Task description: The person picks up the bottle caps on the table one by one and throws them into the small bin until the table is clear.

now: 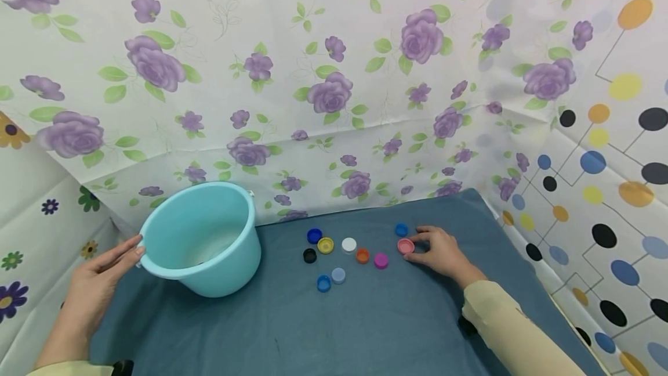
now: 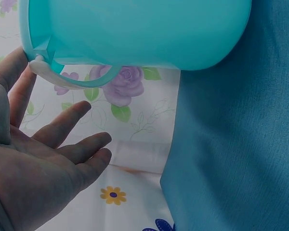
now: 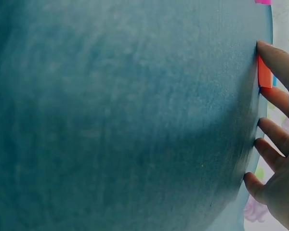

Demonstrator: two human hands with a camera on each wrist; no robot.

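Note:
At the left, a light blue plastic bucket point(image 1: 221, 271) is on the blue cloth, and my left hand point(image 1: 96, 289) pinches its rim between thumb and fingertips. The left wrist view shows the remaining fingers of that left hand point(image 2: 53, 154) spread below the bucket's handle point(image 2: 94, 81). My right hand point(image 1: 440, 253) has thumb and index finger at opposite sides of a pink bottle cap point(image 1: 405, 246) lying on the cloth. That cap point(image 3: 264, 73) looks red-orange in the right wrist view, edge-on between the fingertips. Just behind it lies a blue cap point(image 1: 401, 230).
Several loose caps lie mid-cloth, among them magenta point(image 1: 381, 260), orange point(image 1: 362, 256), white point(image 1: 349, 245), yellow point(image 1: 326, 245), dark blue point(image 1: 314, 236), black point(image 1: 310, 256), blue point(image 1: 323, 283) and pale blue point(image 1: 338, 275). A flowered sheet point(image 1: 292, 103) hangs behind the cloth-covered table point(image 1: 292, 329).

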